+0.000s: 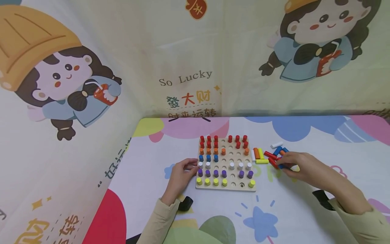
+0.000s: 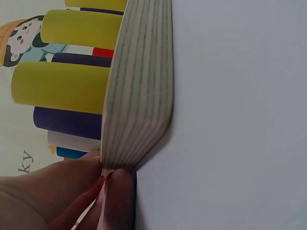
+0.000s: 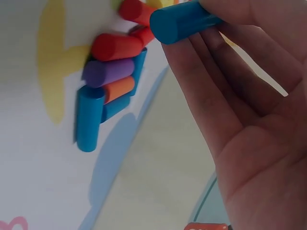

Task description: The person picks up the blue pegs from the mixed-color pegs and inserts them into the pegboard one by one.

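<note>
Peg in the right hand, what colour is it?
The peg is blue; the right wrist view shows it best.

Left grip point(image 1: 181, 175) and right grip point(image 1: 301, 166) both pinching, set well apart.
I see the left forearm point(image 1: 160, 217) sloping forward and inward, thumb and fingers drawn toward each other; the right forearm point(image 1: 350, 197) reaches in from the person's right, knuckles up, thumb opposed to the fingers.
</note>
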`<state>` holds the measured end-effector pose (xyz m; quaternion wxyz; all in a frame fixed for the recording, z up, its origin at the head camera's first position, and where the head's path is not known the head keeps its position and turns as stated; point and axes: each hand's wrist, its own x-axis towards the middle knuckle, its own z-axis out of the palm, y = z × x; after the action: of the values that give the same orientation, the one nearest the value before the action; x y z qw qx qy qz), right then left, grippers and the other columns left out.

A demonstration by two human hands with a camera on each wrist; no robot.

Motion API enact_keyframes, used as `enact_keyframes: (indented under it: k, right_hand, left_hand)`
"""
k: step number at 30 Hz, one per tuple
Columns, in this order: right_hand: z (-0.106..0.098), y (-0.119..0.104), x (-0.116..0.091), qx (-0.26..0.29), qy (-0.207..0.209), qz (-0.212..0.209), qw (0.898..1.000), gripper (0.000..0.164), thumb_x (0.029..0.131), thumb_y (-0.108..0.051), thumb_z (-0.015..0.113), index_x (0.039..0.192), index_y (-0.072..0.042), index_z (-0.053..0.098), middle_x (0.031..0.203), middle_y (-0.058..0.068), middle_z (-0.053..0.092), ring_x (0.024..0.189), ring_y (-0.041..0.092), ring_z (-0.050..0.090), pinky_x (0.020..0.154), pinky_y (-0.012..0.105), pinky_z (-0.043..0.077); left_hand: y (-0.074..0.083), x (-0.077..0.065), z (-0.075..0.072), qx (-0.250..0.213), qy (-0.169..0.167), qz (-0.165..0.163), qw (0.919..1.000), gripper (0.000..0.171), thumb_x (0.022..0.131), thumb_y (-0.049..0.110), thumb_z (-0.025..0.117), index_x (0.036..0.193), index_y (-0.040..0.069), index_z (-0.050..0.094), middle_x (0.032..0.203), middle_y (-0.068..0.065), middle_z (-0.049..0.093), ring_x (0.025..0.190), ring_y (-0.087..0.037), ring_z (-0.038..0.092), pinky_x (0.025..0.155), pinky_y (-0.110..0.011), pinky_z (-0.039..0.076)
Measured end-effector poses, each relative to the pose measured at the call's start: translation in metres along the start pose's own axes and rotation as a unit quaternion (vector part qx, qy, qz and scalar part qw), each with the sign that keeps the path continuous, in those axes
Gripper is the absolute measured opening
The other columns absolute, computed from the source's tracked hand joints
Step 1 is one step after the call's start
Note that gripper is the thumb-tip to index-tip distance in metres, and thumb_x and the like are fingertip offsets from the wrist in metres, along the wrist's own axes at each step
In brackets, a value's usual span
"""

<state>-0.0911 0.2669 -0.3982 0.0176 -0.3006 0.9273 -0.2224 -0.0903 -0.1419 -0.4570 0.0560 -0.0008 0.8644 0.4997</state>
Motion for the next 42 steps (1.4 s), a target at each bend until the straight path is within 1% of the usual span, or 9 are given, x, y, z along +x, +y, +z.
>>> enact_keyframes:
  k: [2,7,9,17,24,28,31,35,42]
  right_hand:
    - [-0.001,-0.002,0.002,0.003,0.002,0.000,1.000,0.024,0.077,-0.002,0.081,0.099,-0.009,0.075,0.103,0.004,0.070,0.079,0.002,0.063,0.065,0.026,0.056]
    - [-0.003,-0.004,0.006,-0.001,0.004,0.000,1.000,0.022,0.079,-0.003,0.080,0.098,-0.011,0.073,0.093,-0.008,0.064,0.076,-0.004,0.054,0.066,0.025,0.055]
    - [-0.004,-0.005,0.007,-0.002,0.005,-0.002,1.000,0.021,0.079,-0.003,0.079,0.098,-0.011,0.073,0.092,-0.010,0.063,0.076,-0.004,0.053,0.066,0.025,0.055]
    - [-0.009,-0.008,0.015,-0.006,0.015,-0.010,1.000,0.023,0.080,-0.005,0.080,0.101,-0.012,0.073,0.097,-0.007,0.066,0.078,0.001,0.056,0.068,0.029,0.057]
    - [-0.011,-0.016,0.024,0.027,0.026,-0.011,0.999,0.026,0.079,-0.002,0.081,0.103,-0.008,0.074,0.099,-0.004,0.069,0.080,0.001,0.060,0.073,0.032,0.059]
    - [-0.011,-0.019,0.028,0.044,0.025,-0.006,0.999,0.026,0.080,-0.001,0.079,0.105,-0.008,0.073,0.100,-0.002,0.069,0.083,0.005,0.064,0.075,0.034,0.060]
    - [-0.010,-0.021,0.031,0.059,0.026,-0.003,0.998,0.025,0.082,-0.001,0.077,0.106,-0.007,0.072,0.101,-0.001,0.069,0.085,0.007,0.064,0.072,0.031,0.060]
    - [-0.008,-0.025,0.034,0.069,0.031,-0.009,0.997,0.024,0.083,0.001,0.075,0.106,-0.005,0.071,0.098,0.000,0.068,0.082,0.006,0.063,0.065,0.024,0.056]
    - [-0.011,-0.032,0.041,0.046,0.023,0.006,0.999,0.023,0.085,-0.001,0.073,0.108,-0.006,0.072,0.099,-0.002,0.068,0.076,0.005,0.058,0.064,0.022,0.053]
  left_hand:
    - [0.001,0.000,0.000,0.001,0.001,-0.001,1.0000,0.028,0.093,0.022,0.071,0.120,0.012,0.069,0.112,-0.003,0.071,0.092,-0.014,0.068,0.079,-0.024,0.057]
    - [0.001,-0.001,0.000,0.001,0.001,-0.001,1.0000,0.028,0.093,0.022,0.070,0.120,0.012,0.069,0.110,-0.002,0.071,0.092,-0.013,0.067,0.078,-0.023,0.057]
    - [0.001,-0.001,0.000,0.002,0.001,-0.002,1.0000,0.028,0.093,0.022,0.070,0.120,0.013,0.069,0.111,-0.002,0.071,0.092,-0.013,0.067,0.078,-0.023,0.057]
    - [0.001,-0.001,-0.001,0.001,0.001,0.002,1.0000,0.029,0.093,0.021,0.071,0.120,0.012,0.069,0.111,-0.002,0.071,0.092,-0.014,0.067,0.079,-0.024,0.057]
    - [0.002,-0.002,-0.001,0.001,0.002,-0.002,1.0000,0.029,0.093,0.022,0.071,0.120,0.013,0.069,0.111,-0.002,0.071,0.092,-0.014,0.067,0.079,-0.025,0.057]
    - [0.002,-0.002,0.000,0.002,0.001,0.001,1.0000,0.029,0.093,0.022,0.071,0.120,0.012,0.069,0.111,-0.002,0.071,0.092,-0.014,0.067,0.079,-0.025,0.057]
    - [0.001,-0.002,-0.001,0.004,0.001,-0.003,1.0000,0.029,0.092,0.022,0.072,0.120,0.012,0.069,0.111,-0.002,0.071,0.092,-0.014,0.067,0.079,-0.025,0.057]
    - [0.000,-0.003,-0.002,0.008,0.004,-0.009,0.9999,0.029,0.092,0.022,0.072,0.120,0.013,0.069,0.111,-0.002,0.071,0.092,-0.014,0.067,0.079,-0.024,0.057]
    - [-0.001,-0.002,-0.001,0.003,0.000,-0.005,1.0000,0.030,0.092,0.023,0.072,0.121,0.014,0.069,0.112,-0.001,0.071,0.093,-0.014,0.067,0.081,-0.026,0.057]
